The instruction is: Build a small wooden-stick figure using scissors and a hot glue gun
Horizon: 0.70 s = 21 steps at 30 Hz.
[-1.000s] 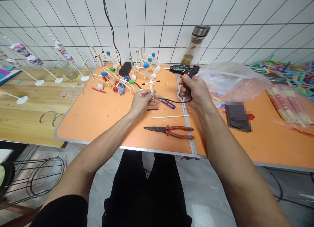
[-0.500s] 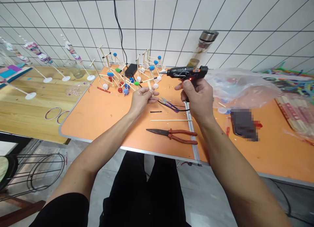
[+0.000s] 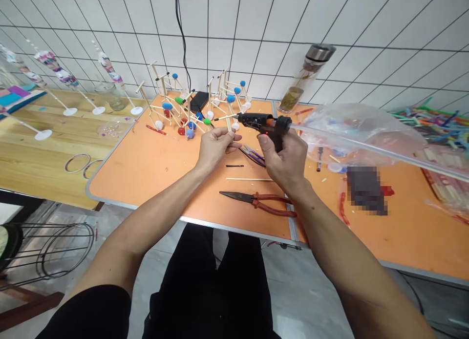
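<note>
The left grip (image 3: 217,146) pinches pale sticks (image 3: 229,125); the right grip (image 3: 289,159) wraps a glue gun (image 3: 256,119), tip just beside them — all above the orange surface (image 3: 176,173), farther from its front edge than the pliers (image 3: 258,199).

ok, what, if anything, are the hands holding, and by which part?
Right hand: the black glue gun, by its handle. Left hand: a wooden-stick piece, pinched near its lower end between thumb and fingers.

Plastic glue gun (image 3: 256,119); matt wooden sticks (image 3: 229,124)
</note>
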{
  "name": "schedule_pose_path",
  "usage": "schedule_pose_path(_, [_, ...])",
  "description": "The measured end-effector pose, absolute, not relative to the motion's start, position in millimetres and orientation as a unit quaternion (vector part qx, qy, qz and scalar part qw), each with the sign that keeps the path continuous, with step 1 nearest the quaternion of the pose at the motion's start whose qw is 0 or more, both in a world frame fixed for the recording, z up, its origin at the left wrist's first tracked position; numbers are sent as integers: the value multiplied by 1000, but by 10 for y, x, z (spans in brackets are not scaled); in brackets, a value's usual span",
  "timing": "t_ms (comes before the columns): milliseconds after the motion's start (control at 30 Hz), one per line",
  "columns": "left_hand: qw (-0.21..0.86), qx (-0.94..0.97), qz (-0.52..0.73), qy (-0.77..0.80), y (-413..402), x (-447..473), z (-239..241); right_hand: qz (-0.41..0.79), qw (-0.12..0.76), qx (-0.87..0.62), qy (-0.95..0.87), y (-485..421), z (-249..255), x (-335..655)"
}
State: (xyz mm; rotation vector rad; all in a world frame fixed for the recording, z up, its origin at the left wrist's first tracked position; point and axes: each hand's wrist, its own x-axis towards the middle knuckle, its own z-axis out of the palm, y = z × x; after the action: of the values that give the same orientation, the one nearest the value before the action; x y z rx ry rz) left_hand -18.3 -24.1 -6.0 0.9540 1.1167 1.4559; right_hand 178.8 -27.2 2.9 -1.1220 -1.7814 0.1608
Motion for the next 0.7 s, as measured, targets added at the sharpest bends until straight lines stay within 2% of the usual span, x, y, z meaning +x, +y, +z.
schedule_pose_path(700, [506,409,599,466,-245,-144,-56,20,482,-448,-753,-304,12,1759])
